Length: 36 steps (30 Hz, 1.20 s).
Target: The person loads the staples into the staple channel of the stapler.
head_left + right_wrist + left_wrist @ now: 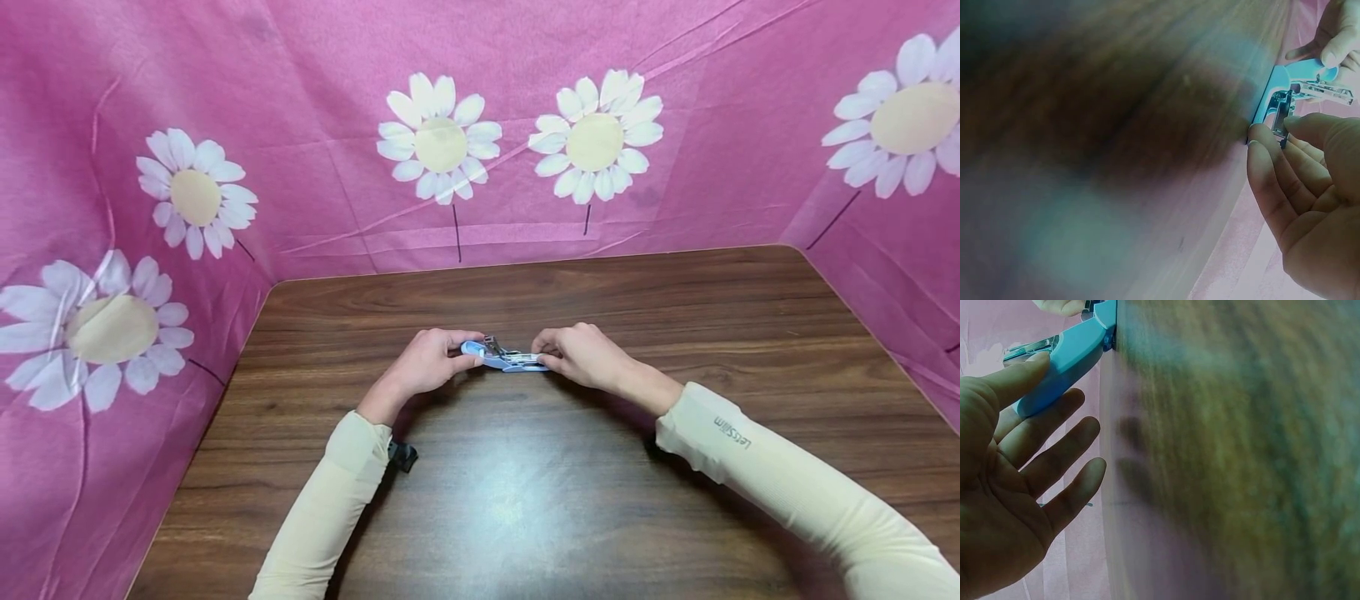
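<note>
A light-blue stapler (497, 360) with metal inner parts is held between the two hands, low over the middle of the table. Its hinged parts stand spread apart. My left hand (429, 362) pinches one blue end between thumb and forefinger; the other fingers reach out loosely in the left wrist view. At the opposite end, my right hand (588, 357) grips the stapler. The right wrist view shows the right thumb (1310, 128) on the dark metal channel (1281, 115), with fingertips by the blue base. A silvery metal piece (1335, 92) sticks out near the left hand.
A brown wood-grain table (495, 483) lies under both hands. Pink cloth (322, 108) with white daisies hangs behind it and along its sides. A small black device (403, 456) sits at the left wrist, by the cream sleeve (322, 500).
</note>
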{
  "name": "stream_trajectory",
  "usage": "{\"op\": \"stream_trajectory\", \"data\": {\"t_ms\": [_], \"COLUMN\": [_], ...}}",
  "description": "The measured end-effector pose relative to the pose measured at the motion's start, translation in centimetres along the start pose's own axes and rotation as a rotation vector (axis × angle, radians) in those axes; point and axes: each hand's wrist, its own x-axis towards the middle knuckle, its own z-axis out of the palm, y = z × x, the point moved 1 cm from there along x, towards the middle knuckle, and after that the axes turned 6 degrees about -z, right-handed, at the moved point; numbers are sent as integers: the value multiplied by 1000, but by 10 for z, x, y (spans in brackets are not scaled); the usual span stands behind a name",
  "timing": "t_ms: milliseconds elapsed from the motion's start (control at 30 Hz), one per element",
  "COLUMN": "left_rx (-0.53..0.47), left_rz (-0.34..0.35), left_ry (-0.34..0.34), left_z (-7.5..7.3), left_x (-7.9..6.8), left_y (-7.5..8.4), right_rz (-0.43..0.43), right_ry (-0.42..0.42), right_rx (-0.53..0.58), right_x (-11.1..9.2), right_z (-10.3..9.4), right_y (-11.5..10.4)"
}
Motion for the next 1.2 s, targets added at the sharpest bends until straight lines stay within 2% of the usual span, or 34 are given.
{"op": "stream_trajectory", "data": {"t_ms": [500,1200], "left_rx": [-8,-6], "left_rz": [-13,-24], "left_ry": [-10,-18], "left_z": [-1,-1], "left_x": [0,-2], "left_y": [1,3], "right_rz": [-32,7], "right_ry": [9,-21], "right_rx": [-6,6], "right_x": [0,0], "right_z": [-1,-1], "right_y": [1,1]}}
